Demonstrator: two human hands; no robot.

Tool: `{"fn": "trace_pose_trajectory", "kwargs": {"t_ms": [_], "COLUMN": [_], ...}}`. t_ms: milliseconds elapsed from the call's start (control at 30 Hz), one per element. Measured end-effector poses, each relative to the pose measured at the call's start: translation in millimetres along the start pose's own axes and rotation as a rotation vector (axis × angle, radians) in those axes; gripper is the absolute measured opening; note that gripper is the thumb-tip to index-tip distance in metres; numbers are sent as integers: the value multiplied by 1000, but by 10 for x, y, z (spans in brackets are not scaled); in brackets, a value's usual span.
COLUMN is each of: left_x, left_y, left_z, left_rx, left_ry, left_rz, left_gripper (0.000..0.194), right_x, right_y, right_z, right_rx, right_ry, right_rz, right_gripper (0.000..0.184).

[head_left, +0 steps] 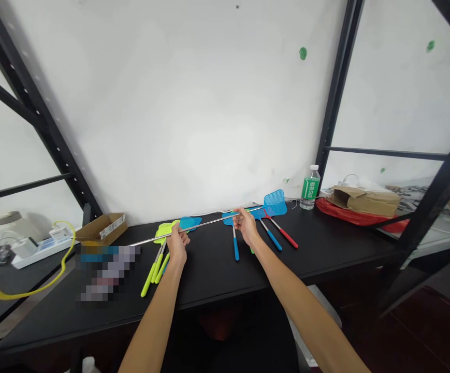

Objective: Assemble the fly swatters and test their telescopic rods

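A blue fly swatter (275, 202) with a long thin metal rod is held slantwise above the black table, its mesh head up at the right. My left hand (177, 244) is closed round the rod. Farther right, my right hand (245, 226) pinches the rod below the head. The rod's left end runs into a pixelated patch, so its handle cannot be made out. Yellow-green fly swatters (151, 274) lie beside my left hand, with a blue mesh head (189, 223) behind. Around my right hand lie a blue-handled swatter (236, 249), another blue-handled swatter (273, 240) and a red-handled swatter (287, 236).
At the table's left is a small open cardboard box (104, 229), near a white power strip (40, 252) and a yellow cable (59, 274). A water bottle (309, 187) stands at the back right. Beyond it, a cardboard box (366, 201) rests on red plastic (339, 212). Black posts (339, 77) frame the table.
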State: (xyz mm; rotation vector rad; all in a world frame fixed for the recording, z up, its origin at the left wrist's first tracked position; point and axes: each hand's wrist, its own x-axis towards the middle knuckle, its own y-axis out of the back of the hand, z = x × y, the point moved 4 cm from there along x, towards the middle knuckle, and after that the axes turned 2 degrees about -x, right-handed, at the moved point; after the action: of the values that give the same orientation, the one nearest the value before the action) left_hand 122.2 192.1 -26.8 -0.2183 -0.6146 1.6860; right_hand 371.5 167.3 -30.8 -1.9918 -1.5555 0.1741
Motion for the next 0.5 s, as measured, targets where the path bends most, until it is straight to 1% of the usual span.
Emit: {"fn": "trace_pose_trajectory", "kwargs": {"t_ms": [100,267,500], "left_x": [10,26,29], "left_y": [24,51,64], "left_z": [20,-17,-25], "left_rx": [-28,-19,5], "left_ry": [2,7,0], "left_rz": [28,45,33], "left_gripper": [44,45,42], "right_x": [8,-7,16], "right_y": [49,43,76], "right_z": [-22,-29,19], "right_rx": [35,42,11], "right_ry": [7,5,20], "right_rz": [64,65,76], "right_gripper": [41,41,42]}}
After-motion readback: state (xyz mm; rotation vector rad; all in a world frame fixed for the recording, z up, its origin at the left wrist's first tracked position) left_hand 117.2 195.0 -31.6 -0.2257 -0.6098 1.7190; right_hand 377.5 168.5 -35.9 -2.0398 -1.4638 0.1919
